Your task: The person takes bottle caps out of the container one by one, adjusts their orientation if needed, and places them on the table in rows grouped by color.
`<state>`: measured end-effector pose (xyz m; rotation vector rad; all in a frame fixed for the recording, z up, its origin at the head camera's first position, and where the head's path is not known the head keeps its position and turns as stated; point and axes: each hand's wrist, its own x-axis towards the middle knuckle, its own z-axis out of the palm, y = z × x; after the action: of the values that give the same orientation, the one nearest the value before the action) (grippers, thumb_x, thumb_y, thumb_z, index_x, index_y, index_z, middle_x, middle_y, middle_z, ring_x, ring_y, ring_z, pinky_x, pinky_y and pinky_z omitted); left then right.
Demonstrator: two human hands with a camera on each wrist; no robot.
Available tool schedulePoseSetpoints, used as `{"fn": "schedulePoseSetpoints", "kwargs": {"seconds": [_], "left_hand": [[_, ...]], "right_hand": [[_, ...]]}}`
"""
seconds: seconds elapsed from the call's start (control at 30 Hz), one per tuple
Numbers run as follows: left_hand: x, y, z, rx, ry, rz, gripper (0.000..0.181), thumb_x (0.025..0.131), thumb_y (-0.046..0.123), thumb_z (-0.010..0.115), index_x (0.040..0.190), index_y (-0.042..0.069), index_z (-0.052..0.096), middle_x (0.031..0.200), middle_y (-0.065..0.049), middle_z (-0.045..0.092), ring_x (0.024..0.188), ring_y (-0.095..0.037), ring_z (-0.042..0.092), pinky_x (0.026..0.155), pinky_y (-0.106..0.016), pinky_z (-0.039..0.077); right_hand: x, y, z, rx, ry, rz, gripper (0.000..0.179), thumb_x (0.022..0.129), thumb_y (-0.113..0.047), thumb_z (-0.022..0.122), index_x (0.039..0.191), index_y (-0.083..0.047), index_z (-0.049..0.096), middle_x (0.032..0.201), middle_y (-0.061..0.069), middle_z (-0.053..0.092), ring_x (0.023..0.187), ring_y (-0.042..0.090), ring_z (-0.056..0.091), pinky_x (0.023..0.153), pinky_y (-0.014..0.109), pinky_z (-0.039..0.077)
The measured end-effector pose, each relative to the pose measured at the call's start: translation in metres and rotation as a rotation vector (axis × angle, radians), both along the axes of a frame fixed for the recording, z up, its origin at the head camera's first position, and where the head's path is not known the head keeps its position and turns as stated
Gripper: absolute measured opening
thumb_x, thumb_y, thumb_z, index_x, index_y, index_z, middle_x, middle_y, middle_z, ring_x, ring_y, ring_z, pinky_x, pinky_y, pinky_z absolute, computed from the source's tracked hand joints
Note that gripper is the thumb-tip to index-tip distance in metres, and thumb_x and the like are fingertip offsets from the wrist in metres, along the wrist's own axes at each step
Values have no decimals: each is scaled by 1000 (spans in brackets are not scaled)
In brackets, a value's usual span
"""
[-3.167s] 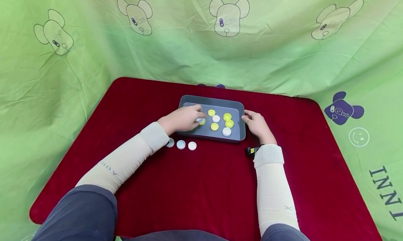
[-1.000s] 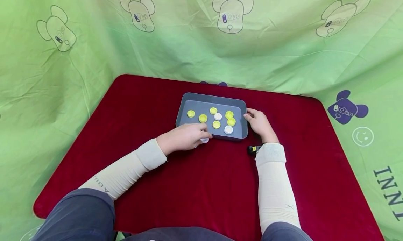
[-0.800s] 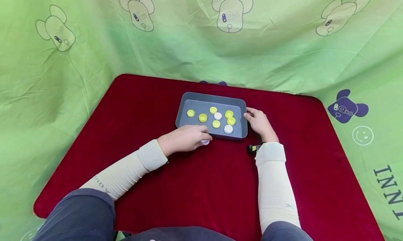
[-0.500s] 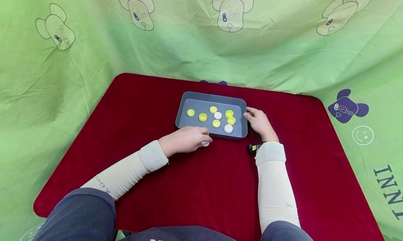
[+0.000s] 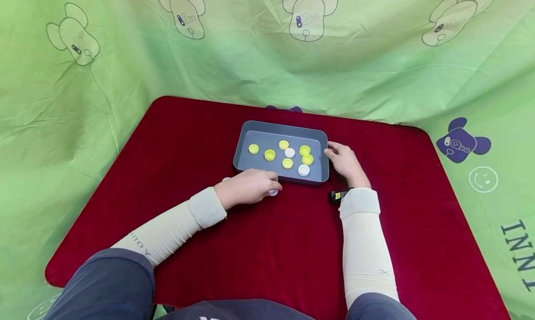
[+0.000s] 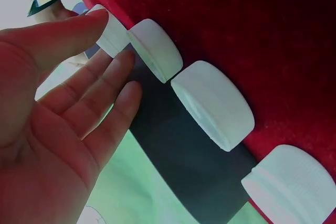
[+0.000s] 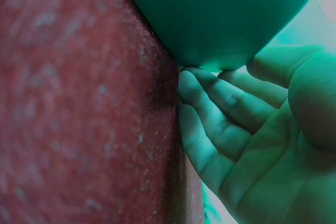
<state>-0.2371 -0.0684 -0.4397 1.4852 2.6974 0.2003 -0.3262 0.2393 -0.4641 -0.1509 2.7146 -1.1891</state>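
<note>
My left hand (image 5: 249,186) is low over the table in front of the grey tray (image 5: 239,160), pinching a white bottle cap (image 6: 113,38) between thumb and fingers. That cap stands at the end of a row of white caps, with a neighbouring cap (image 6: 155,51) beside it; the hand hides most of the row in the head view. At the tray's right end, my right hand (image 5: 346,164) touches the outer wall with thumb and fairly straight fingertips. Inside the tray lie several yellow caps (image 5: 269,154) and two white ones, one of them a white cap (image 5: 303,170) near the front wall.
Red cloth covers the table (image 5: 267,250). Green printed fabric (image 5: 234,69) hangs behind it and along its sides. Below the right hand, a black device (image 5: 336,197) with a yellow label sits at the wrist.
Over about three seconds, my left hand has carried a white cap out of the tray to the row in front. In the last half second it barely shifts. The right hand stays at the tray.
</note>
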Motion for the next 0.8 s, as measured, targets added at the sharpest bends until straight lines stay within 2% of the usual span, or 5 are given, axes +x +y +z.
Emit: {"fn": "schedulePoseSetpoints", "kwargs": {"seconds": [0.3, 0.53, 0.8], "left_hand": [[3, 4, -1, -5, 18, -5, 17, 96, 14, 61, 108, 19, 72, 92, 4, 57, 76, -12, 54, 68, -28, 48], [3, 7, -1, -48, 88, -23, 17, 92, 8, 63, 103, 18, 71, 85, 3, 53, 67, -12, 50, 61, -25, 45], [2, 8, -4, -68, 103, -27, 16, 91, 10, 64, 102, 20, 71, 84, 4, 51, 66, -11, 48, 59, -24, 43]], "right_hand": [[0, -1, 0, -15, -8, -9, 48, 103, -20, 50, 145, 1, 43, 126, 23, 59, 115, 32, 56, 100, 47, 41], [1, -2, 0, -23, -23, -19, 49, 103, -21, 50, 145, 1, 42, 128, 23, 58, 118, 32, 55, 101, 48, 40], [0, -1, 1, -10, -17, -15, 49, 103, -21, 49, 146, 0, 41, 129, 23, 57, 119, 33, 55, 101, 48, 39]]}}
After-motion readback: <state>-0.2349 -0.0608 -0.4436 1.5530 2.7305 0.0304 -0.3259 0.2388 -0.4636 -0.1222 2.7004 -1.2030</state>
